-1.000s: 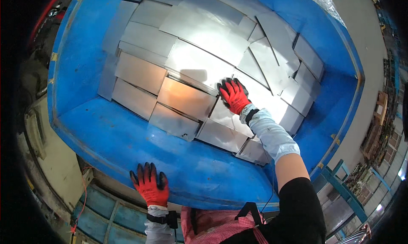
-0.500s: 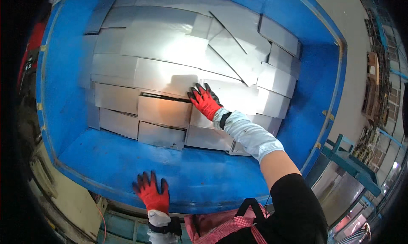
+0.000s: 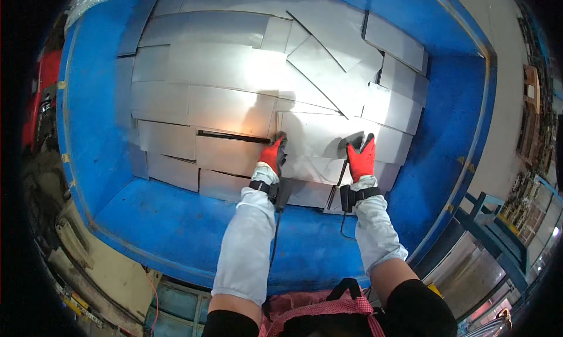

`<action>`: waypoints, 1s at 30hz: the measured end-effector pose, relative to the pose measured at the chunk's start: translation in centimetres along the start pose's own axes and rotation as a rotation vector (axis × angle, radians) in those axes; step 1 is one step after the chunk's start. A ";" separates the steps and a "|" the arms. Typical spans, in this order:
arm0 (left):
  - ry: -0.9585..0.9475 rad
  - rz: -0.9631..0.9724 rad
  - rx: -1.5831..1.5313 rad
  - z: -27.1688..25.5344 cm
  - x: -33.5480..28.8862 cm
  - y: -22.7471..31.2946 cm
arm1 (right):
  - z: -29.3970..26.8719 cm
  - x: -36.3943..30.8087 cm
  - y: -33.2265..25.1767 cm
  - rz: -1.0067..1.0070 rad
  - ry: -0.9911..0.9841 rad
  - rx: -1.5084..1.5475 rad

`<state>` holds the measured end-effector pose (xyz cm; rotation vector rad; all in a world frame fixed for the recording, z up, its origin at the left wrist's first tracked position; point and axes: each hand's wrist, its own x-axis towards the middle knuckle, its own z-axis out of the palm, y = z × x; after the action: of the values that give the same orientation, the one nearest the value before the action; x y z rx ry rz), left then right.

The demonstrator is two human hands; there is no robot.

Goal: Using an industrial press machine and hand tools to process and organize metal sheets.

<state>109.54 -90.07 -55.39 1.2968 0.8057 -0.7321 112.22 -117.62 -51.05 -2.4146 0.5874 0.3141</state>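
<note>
A rectangular silver-grey metal sheet (image 3: 311,131) lies flat among several like it in a layer inside a big blue box. My left hand (image 3: 273,154), in a red glove with black fingertips, stands on edge along the sheet's left side, fingers stretched out. Beside the same sheet's right side is my right hand (image 3: 361,156), gloved alike, with its fingers and thumb apart. Neither hand has lifted a sheet. Left of my left hand, a dark slot runs above another sheet (image 3: 229,152). Fingertip contact is partly hidden.
Blue walls of the box (image 3: 457,120) surround the sheets, and its near side (image 3: 187,219) lies under my forearms. Clear plastic film (image 3: 97,0) hangs over the far left corner. A dark blue-green metal frame (image 3: 492,237) stands outside at right.
My left hand has come from over the box's near side up onto the sheets. The right hand has shifted right, from the sheet's upper left to its right side.
</note>
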 end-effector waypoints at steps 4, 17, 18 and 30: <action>0.229 0.087 -0.071 3.3 1.1 0.4 | 0.7 1.7 -0.1 0.223 -0.111 -0.170; 0.203 -0.121 -0.531 6.5 -7.6 1.5 | -2.6 6.7 1.8 0.329 -0.350 0.331; 0.174 -0.124 -0.504 6.8 -8.0 1.7 | -2.6 7.1 2.4 0.429 -0.424 0.453; 0.080 0.054 -0.514 2.0 -24.1 2.2 | -10.2 -12.3 -3.2 0.199 -0.096 0.712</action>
<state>98.67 -91.27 -33.68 0.8816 0.9448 -0.3931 103.84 -117.62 -37.08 -1.6554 0.7461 0.2469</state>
